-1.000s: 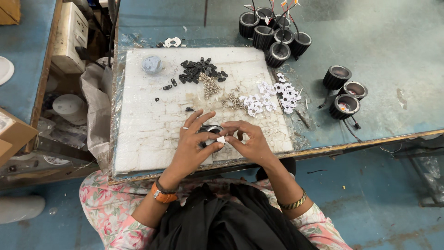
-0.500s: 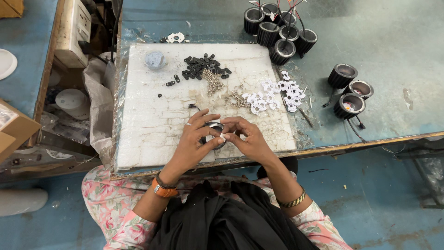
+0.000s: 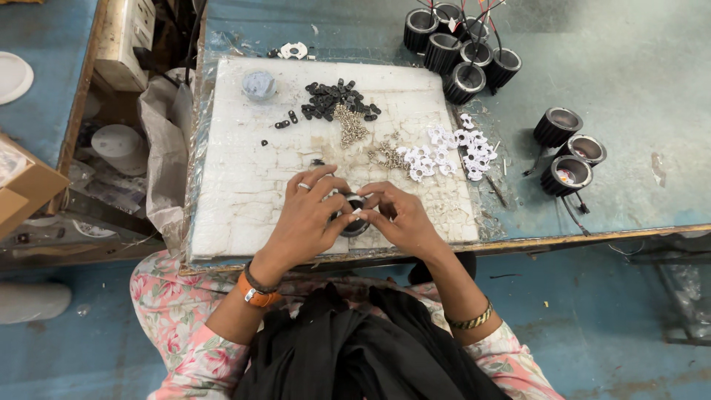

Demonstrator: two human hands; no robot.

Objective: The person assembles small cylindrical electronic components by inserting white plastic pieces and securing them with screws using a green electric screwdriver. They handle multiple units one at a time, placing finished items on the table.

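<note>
A small round black housing (image 3: 354, 219) sits on the white cracked work board (image 3: 244, 178), gripped from both sides. My left hand (image 3: 307, 218) curls round its left side, a ring on one finger. From the right, my right hand (image 3: 396, 218) pinches a small white piece against the housing's rim. Most of the housing is hidden by the fingers. Beyond the hands lie a pile of small black parts (image 3: 337, 98), a heap of small metal screws (image 3: 352, 126) and a scatter of white flat pieces (image 3: 448, 148).
Several black finned lamp housings with wires (image 3: 463, 41) stand at the far edge of the blue table, three more lamp housings (image 3: 566, 152) at the right. A small grey cup (image 3: 258, 84) sits on the board. A cardboard box (image 3: 22, 185) and white discs lie at the left.
Both hands have stayed together on the black housing, fingers shifting slightly around it. The camera has tilted a little, so the board sits lower in view.
</note>
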